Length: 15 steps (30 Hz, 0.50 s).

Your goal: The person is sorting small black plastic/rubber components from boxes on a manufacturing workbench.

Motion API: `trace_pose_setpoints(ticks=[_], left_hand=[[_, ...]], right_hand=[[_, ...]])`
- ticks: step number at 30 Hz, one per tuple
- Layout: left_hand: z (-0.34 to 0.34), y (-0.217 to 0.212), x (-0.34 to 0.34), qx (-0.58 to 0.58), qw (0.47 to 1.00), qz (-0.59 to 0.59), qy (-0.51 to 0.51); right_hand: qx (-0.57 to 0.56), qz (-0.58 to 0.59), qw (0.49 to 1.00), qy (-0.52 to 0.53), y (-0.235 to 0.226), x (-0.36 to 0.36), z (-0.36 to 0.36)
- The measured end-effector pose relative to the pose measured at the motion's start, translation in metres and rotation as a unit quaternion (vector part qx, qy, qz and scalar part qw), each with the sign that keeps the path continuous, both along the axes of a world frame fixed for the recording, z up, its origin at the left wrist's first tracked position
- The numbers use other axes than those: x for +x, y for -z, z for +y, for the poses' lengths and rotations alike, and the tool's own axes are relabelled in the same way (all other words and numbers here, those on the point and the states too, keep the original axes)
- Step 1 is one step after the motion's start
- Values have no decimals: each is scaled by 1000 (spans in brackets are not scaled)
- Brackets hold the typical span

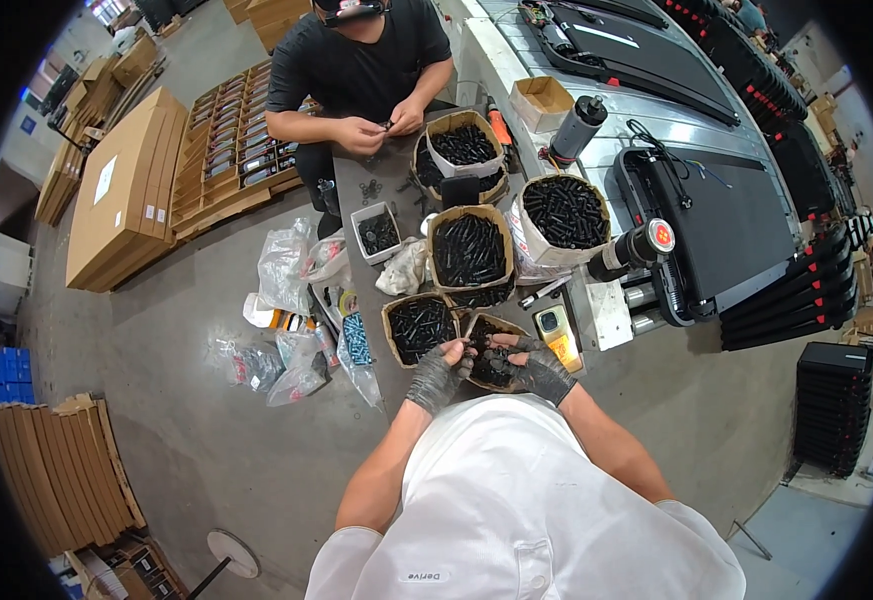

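My left hand [440, 376], in a dark fingerless glove, is closed in a pinch at the near-left rim of a cardboard box [478, 322]. What sits between its fingertips is too small to name. My right hand [543, 371], gloved alike, has its fingers bent over the same box, among small black round parts [492, 368]; whatever they grip is hidden. Just left stands a box of black bolt-like parts [422, 330]. Beyond it, a larger box [470, 250] holds more of them.
A white bin [376, 232], a white cloth [404, 268] and a yellow phone [556, 335] surround the boxes. Fuller containers [564, 212] stand farther right, beside a roller line with black treadmill-like frames [696, 220]. Across the table sits a person [361, 80] handling something small. Plastic bags [291, 270] hang at left.
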<state>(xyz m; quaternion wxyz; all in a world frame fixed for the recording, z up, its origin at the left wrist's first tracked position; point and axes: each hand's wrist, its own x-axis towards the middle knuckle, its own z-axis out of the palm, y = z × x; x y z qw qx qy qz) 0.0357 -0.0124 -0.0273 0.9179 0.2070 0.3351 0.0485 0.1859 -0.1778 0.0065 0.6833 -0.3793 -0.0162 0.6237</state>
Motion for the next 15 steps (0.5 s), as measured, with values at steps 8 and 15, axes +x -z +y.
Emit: trace_pose_setpoints(ticks=[8,15], left_hand=[[4,2,-6,15,1000,0,-8],[2,3,-16,28,999,11,-26]], right_hand=[[-128,-609,782,-36,18,0,14],[-161,-750,563,-309,53,-6,19]])
